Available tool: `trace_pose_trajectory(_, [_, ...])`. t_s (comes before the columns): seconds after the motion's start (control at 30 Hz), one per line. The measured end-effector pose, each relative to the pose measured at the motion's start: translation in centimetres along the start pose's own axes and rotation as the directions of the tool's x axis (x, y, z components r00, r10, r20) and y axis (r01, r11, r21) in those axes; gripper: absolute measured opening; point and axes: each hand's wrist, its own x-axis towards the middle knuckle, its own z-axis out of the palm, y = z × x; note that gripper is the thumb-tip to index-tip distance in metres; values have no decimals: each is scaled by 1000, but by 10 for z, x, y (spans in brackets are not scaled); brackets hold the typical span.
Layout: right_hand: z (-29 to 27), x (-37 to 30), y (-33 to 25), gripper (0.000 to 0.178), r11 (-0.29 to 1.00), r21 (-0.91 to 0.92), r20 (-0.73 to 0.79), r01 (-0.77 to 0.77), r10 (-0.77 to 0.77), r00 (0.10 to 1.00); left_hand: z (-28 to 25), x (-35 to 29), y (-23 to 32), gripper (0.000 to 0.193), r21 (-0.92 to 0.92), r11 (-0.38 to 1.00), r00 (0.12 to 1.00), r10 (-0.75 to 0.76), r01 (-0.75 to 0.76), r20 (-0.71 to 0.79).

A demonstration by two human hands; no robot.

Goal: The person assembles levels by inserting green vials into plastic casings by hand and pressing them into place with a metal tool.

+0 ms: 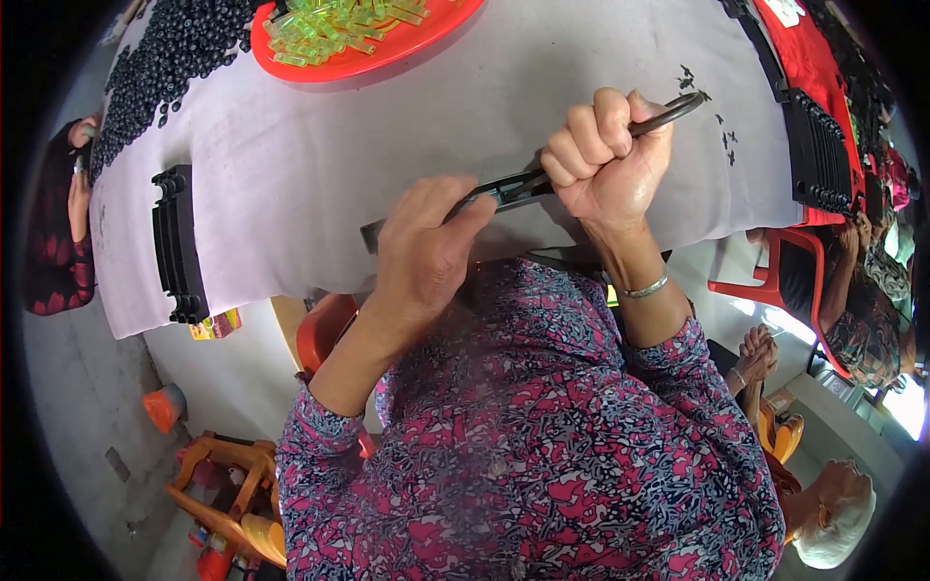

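A long black plastic piece (pixel 371 235) lies across in front of me, above the table's near edge, with my left hand (pixel 426 242) closed round its middle. My right hand (pixel 612 160) is a fist round a dark hand tool (pixel 678 112). A curved loop of that tool sticks out past the thumb. Its other end comes out below the fingers and meets the black piece; the fist hides the part between, so its exact kind does not show. Similar black ribbed pieces lie at the left (pixel 178 244) and at the right edge of the table (pixel 819 150).
A red plate (pixel 426 46) with yellow-green translucent pieces (pixel 329 27) stands at the far side. Many small black round parts (pixel 174 58) are heaped at the far left of the pale-covered table (pixel 291 184). Tiny black bits (pixel 727 140) lie at right. Other people sit around.
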Motion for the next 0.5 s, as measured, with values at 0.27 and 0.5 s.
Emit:
trace_pose_trajectory(0.27, [-5, 3, -3, 47, 999, 52, -5, -6, 6, 1000, 5, -1, 0, 26, 20, 999, 998, 28, -27, -48])
trace_pose_trajectory(0.5, [-3, 4, -2, 46, 999, 39, -43, 9, -7, 999, 2, -2, 1, 26, 51, 999, 999, 19, -17, -32])
